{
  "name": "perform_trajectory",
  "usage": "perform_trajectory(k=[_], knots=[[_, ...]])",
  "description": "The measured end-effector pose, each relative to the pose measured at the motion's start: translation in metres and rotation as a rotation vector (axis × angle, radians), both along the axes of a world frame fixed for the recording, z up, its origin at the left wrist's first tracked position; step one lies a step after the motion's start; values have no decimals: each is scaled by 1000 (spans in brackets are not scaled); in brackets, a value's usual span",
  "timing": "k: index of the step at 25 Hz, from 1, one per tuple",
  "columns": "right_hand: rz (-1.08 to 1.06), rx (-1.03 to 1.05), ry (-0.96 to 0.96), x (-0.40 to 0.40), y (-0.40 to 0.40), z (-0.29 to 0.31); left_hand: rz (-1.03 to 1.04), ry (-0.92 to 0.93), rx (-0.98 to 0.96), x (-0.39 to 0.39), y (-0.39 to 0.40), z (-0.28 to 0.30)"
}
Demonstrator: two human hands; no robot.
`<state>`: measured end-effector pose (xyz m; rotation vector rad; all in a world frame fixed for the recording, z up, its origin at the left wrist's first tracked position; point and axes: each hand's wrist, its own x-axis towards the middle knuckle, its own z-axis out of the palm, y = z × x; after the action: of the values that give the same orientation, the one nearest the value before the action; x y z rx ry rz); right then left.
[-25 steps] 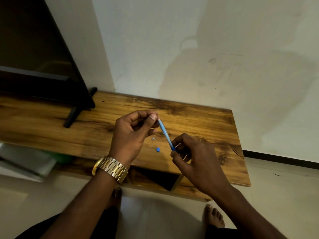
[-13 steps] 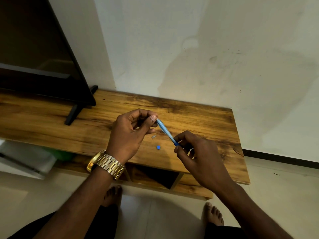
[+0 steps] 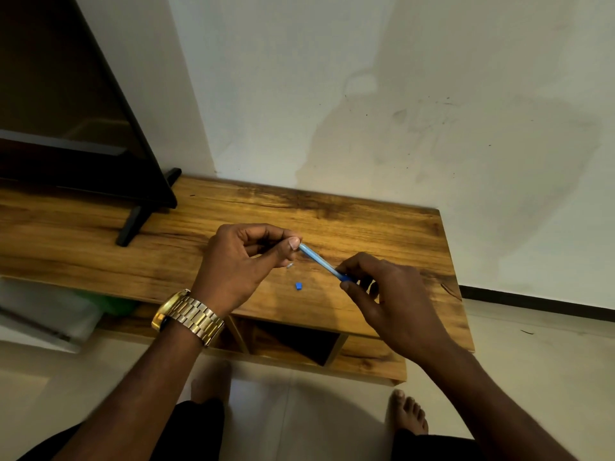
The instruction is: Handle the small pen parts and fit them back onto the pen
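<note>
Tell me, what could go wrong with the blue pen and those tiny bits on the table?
The small blue piece and the tiny silvery bit lie loose on the wooden table; a nudge from either hand could send them to the floor. The blue pen is only pinched at its ends by the left hand and right hand, so it may slip.

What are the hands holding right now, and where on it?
A blue pen barrel: the left hand pinches its upper end, the right hand pinches its lower, darker end.
</note>
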<state>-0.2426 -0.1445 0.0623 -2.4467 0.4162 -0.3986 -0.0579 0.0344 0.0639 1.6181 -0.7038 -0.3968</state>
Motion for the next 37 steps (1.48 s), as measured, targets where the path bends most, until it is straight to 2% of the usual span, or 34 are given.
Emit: perform_trajectory(k=[6, 11, 13, 14, 16, 18, 20, 25, 26, 28, 31, 33, 37], knots=[[-43, 181, -6, -1, -3, -5, 133, -241, 59, -10, -10, -5], [-97, 237, -60, 1, -5, -3, 113, -30, -71, -4, -32, -12], [-171, 254, -100, 2, -9, -1, 195, -86, 63, 0, -42, -26], [-205, 269, -121, 1, -13, 0, 223, -211, 206, 3, -46, -37], [-253, 297, -155, 0, -19, 1, 159, -469, 524, 6, -54, -63], [-274, 326, -192, 1, -23, 2, 60, -601, 750, 8, -59, -79], [-278, 383, -227, 2, -23, 3, 26, -681, 861, 8, -64, -84], [-224, 419, -245, 6, -16, 3, 97, -726, 948, 5, -64, -84], [-220, 420, -245, 4, -15, 3, 119, -704, 922, 4, -63, -83], [-226, 429, -241, 2, -15, 3, 194, -505, 738, 2, -57, -72], [-235, 454, -237, 1, -11, 7, 199, 21, 227, -7, -47, -40], [-225, 438, -233, 5, -2, 7, 173, 284, -54, -11, -39, -20], [-173, 345, -181, 16, 17, 1, 168, 528, -361, 0, -24, 4]])
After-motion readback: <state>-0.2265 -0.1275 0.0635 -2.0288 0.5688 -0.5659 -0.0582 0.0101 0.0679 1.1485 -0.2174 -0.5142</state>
